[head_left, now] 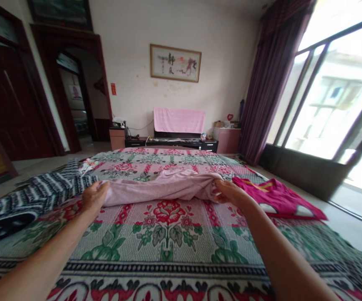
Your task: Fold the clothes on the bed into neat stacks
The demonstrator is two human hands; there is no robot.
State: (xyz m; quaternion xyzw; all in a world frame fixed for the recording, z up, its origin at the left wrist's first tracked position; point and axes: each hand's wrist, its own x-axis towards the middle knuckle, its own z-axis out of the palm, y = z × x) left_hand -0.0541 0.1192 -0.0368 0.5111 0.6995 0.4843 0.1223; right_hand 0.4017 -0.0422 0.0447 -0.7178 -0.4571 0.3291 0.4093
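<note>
A pale pink garment (155, 188) lies stretched sideways across the flowered bedspread (168, 234), its far part bunched in soft folds. Its exact kind I cannot make out. My left hand (96, 194) grips the left end, thumb on top of the cloth. At the right end, my right hand (227, 192) pinches the fabric between thumb and fingers. Both arms reach forward, well apart.
To the left lies a black-and-white patterned garment (43, 196). A magenta garment (281, 196) is spread at the right. Beyond the bed, a pink cloth (179, 120) covers a screen on a low black cabinet (174, 143). Windows (334, 96) stand on the right.
</note>
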